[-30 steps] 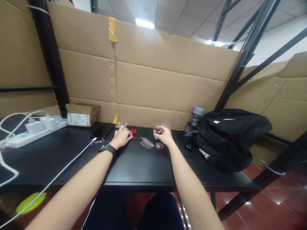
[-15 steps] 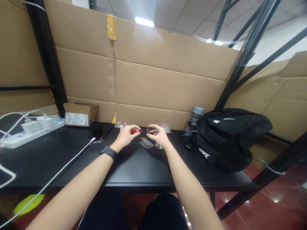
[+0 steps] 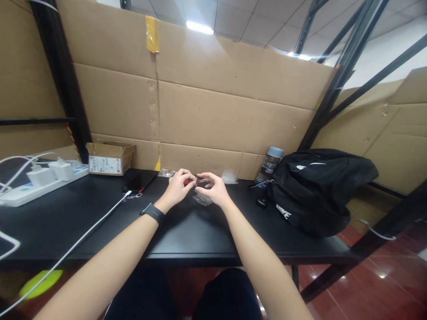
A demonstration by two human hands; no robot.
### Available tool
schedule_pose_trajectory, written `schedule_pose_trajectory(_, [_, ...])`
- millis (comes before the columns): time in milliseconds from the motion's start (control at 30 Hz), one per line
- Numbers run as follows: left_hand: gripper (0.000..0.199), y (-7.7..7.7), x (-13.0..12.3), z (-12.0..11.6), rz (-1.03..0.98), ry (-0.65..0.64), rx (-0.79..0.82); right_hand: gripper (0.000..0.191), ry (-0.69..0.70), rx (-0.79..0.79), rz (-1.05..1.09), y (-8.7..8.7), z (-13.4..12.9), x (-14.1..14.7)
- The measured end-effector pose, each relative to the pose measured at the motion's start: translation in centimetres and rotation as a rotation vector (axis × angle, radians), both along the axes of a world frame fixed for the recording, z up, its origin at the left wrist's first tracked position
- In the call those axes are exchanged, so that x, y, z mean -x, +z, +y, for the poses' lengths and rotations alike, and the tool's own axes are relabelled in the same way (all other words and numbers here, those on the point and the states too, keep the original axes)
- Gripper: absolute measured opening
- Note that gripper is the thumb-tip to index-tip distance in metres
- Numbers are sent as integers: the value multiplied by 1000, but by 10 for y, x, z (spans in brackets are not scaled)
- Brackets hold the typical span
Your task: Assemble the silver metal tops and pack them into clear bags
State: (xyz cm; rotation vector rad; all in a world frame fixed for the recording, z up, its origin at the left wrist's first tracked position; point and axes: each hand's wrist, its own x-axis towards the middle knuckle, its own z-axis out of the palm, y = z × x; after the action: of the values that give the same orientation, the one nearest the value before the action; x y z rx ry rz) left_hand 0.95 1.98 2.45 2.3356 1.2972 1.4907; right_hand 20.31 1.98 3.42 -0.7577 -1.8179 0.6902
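Note:
My left hand (image 3: 178, 186) is closed on a small red item (image 3: 187, 181), above the black table (image 3: 187, 233). Close beside it, my right hand (image 3: 213, 189) pinches a small, thin clear piece (image 3: 198, 179) whose shape is hard to make out. The fingertips of both hands nearly meet. Under my right fingers lies a clear plastic bag (image 3: 203, 200), partly hidden. Behind my left hand is another small clear packet (image 3: 166, 173) with something red in it.
To the left are a power strip (image 3: 16, 194) with white plugs, a white cable (image 3: 90, 234), a cardboard box (image 3: 110, 159) and a dark phone (image 3: 138, 180). A bottle (image 3: 267, 165) and a black backpack (image 3: 320, 195) stand at the right.
My right hand has moved left with the clear piece, up to my left hand. The round clear item under my right wrist no longer shows. The view has shifted slightly.

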Motion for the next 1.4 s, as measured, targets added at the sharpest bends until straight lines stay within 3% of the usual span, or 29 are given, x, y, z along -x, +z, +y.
schedule_pose_trajectory(367, [10, -3, -1, 1, 15, 33, -34, 42, 36, 31, 71, -5, 2, 3])
schedule_pose_trajectory(767, [10, 5, -10, -12, -3, 172, -142, 44, 222, 269, 308, -9, 0, 10])
schedule_pose_trajectory(1100, [14, 12, -13, -21, 11, 219, -141, 42, 78, 287, 162, -5, 4, 6])
schedule_pose_trajectory(1267, [14, 14, -13, -22, 32, 176, -124, 32, 62, 164, 134, -11, 12, 3])
schedule_pose_trajectory(1400, [24, 16, -12, -22, -72, 126, -137, 19, -62, 25, -25, -10, 13, -2])
